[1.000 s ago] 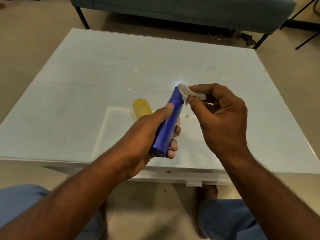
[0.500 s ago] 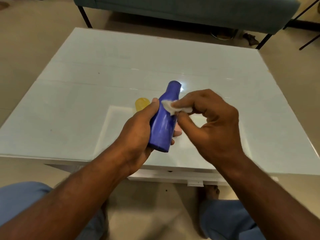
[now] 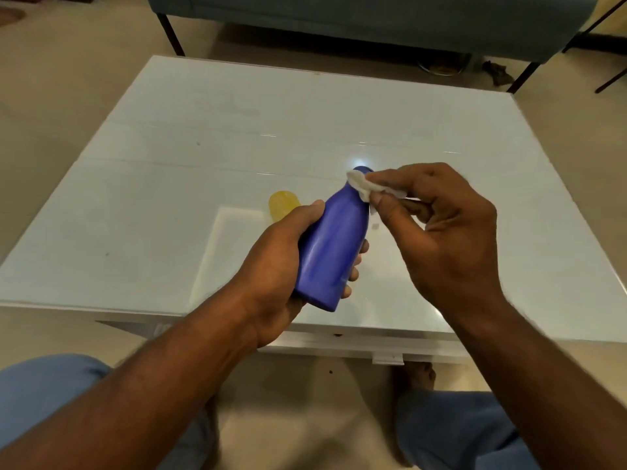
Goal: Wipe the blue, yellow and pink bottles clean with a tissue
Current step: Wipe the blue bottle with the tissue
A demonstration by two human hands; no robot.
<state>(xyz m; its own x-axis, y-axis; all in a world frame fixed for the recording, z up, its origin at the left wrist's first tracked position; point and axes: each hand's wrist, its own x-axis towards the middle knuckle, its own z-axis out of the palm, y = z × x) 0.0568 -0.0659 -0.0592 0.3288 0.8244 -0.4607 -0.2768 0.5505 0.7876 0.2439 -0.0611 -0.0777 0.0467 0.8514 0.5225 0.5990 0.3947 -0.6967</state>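
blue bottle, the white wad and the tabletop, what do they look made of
Blue bottle: probably plastic, smooth and semi-glossy, with a soft streak of shine down its side.
White wad: tissue paper, matte and crumpled, pinched at the bottle's neck.
Tabletop: looks like glass or a glossy laminate over white; it mirrors a light spot sharply.

Blue plastic bottle (image 3: 330,247): smooth plain surface on the side that shows, no label, brand or number to read.
Yellow translucent bottle (image 3: 282,205): mostly hidden behind the left hand (image 3: 274,266); no print on the part that shows.
White folded tissue (image 3: 364,188): plain, no marks.
Glossy white table top (image 3: 169,205): only light reflections and small specks, no writing.
Readable text overall: none.
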